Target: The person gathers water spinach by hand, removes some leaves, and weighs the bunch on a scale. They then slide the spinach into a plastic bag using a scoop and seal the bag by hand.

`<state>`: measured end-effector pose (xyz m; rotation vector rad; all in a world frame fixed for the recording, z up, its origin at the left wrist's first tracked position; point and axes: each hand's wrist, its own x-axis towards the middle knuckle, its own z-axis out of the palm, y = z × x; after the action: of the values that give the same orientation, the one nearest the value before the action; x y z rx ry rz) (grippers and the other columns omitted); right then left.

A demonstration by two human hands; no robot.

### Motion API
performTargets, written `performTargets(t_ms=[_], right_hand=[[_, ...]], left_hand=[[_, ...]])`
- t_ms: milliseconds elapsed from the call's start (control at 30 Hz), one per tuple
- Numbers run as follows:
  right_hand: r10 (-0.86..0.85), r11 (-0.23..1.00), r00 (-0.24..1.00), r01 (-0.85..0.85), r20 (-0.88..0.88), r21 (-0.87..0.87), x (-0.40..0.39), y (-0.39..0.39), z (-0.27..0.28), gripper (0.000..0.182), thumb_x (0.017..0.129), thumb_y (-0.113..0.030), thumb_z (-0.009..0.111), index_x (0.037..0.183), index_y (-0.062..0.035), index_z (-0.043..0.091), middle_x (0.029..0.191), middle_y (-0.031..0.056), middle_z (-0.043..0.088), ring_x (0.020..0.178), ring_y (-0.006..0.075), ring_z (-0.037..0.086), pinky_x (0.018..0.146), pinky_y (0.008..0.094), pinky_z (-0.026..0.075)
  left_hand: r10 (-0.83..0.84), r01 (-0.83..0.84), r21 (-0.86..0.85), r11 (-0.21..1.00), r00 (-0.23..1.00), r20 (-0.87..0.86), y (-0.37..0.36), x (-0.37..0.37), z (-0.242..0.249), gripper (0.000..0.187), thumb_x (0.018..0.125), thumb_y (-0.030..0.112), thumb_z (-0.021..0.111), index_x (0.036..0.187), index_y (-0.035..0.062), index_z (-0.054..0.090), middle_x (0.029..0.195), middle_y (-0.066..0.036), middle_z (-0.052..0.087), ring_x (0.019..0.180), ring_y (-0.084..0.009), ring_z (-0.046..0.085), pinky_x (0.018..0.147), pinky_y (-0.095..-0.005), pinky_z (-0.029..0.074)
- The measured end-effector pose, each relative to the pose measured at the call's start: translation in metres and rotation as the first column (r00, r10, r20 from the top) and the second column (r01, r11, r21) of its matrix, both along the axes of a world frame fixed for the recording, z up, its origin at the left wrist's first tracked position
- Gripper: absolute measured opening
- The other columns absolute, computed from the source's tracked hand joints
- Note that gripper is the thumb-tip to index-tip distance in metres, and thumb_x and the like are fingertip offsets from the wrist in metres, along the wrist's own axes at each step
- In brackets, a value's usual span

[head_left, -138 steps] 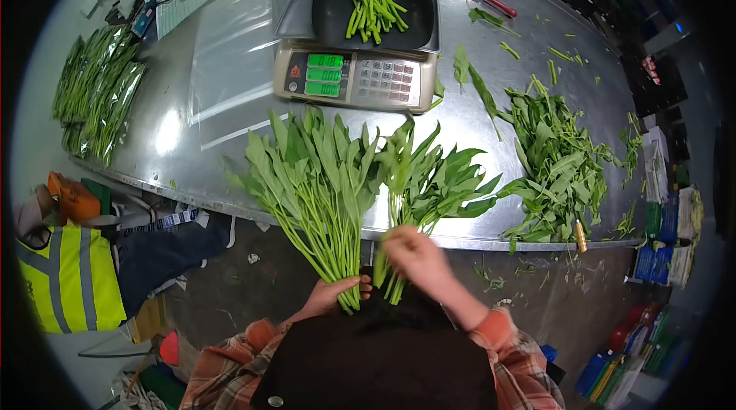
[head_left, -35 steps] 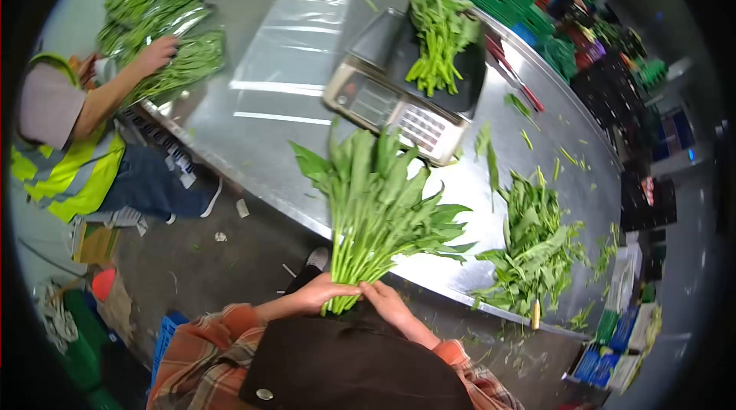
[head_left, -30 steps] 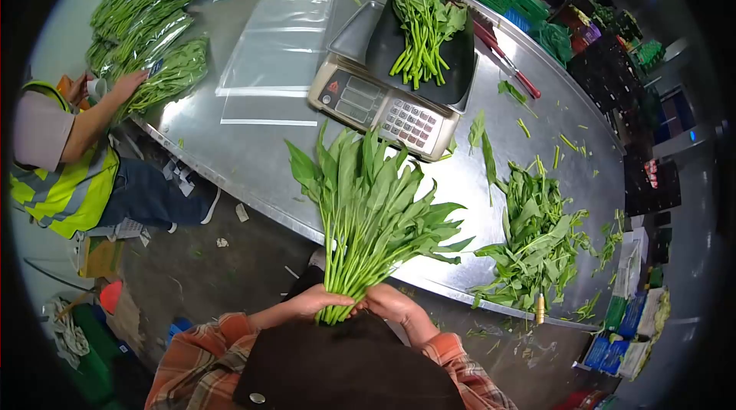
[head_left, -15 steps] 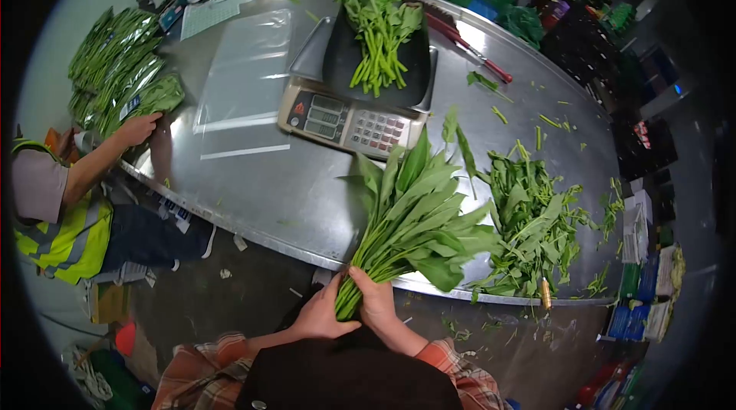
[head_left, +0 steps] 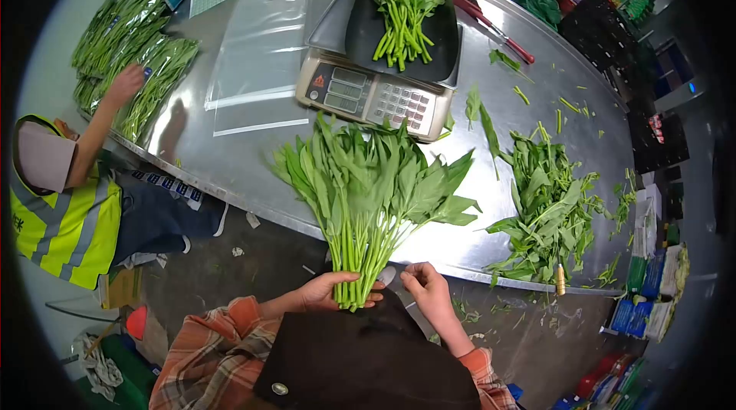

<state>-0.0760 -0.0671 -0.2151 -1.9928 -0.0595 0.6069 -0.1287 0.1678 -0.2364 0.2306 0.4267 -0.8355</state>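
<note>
The bunch (head_left: 360,203) is held by its stems in the left hand (head_left: 322,292), leaves over the near edge of the bench (head_left: 245,180). The right hand (head_left: 428,292) is curled nearby; whether anything is pinched cannot be told.

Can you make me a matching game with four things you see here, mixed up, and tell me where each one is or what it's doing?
Column one:
1. left hand
2. right hand
3. black tray
4. wooden handle

Column two:
A. at the edge of the metal table, beside the loose leafy pile
B. near the big leafy bunch but not holding it
C. on top of the scale, with cut greens on it
D. holding the big leafy bunch near its bottom

Right pairs: 1-D, 2-B, 3-C, 4-A
</note>
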Motion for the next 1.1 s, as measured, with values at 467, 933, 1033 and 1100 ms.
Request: performTargets(t_ms=[467, 933, 1033, 1100], right_hand=[[0.278, 0.940, 0.922, -0.203, 0.268, -0.276, 0.049, 0.125, 0.011, 0.020, 0.083, -0.015, 0.067, 0.089, 0.0024, 0.060, 0.069, 0.0075, 0.063, 0.062, 0.0122, 0.057, 0.059, 0.0281, 0.047], [0.234, 0.893, 0.969, -0.245, 0.075, 0.378, 0.006, 0.062, 0.035, 0.010, 0.083, -0.009, 0.063, 0.087, -0.0011, 0.059, 0.082, 0.0054, 0.059, 0.071, 0.0161, 0.058, 0.066, 0.0278, 0.046], [0.527, 0.755, 0.825, -0.565, 0.205, 0.332, 0.000, 0.073, 0.047, 0.009, 0.083, -0.008, 0.064, 0.088, -0.0026, 0.058, 0.077, 0.0070, 0.054, 0.069, 0.0220, 0.055, 0.062, 0.0311, 0.044], [0.553, 0.701, 0.810, -0.579, 0.195, 0.416, -0.006, 0.078, 0.039, 0.008, 0.085, -0.007, 0.062, 0.089, -0.0019, 0.058, 0.079, 0.0066, 0.055, 0.074, 0.0190, 0.056, 0.066, 0.0293, 0.044]], left_hand=[[-0.022, -0.045, 0.291, 0.956, 0.975, 0.222, -0.013, -0.014, -0.024, 0.033, 0.094, 0.013, 0.052, 0.123, 0.0006, 0.045, 0.108, -0.012, 0.058, 0.097, -0.0218, 0.062, 0.081, -0.0340, 0.052], [0.292, -0.299, 0.368, 0.881, 0.953, 0.076, -0.014, -0.002, -0.003, 0.046, 0.098, 0.042, 0.040, 0.121, 0.0029, 0.049, 0.096, -0.005, 0.061, 0.084, -0.0124, 0.059, 0.074, -0.0256, 0.049], [0.060, -0.205, 0.617, 0.760, 0.967, 0.247, -0.009, -0.005, -0.020, 0.039, 0.099, 0.031, 0.040, 0.123, 0.0015, 0.049, 0.103, -0.005, 0.058, 0.090, -0.0114, 0.055, 0.077, -0.0275, 0.046], [0.193, -0.292, 0.621, 0.727, 0.955, 0.224, -0.016, -0.006, -0.034, 0.038, 0.099, 0.030, 0.039, 0.121, 0.0009, 0.050, 0.106, -0.007, 0.058, 0.090, -0.0124, 0.055, 0.079, -0.0274, 0.046]])
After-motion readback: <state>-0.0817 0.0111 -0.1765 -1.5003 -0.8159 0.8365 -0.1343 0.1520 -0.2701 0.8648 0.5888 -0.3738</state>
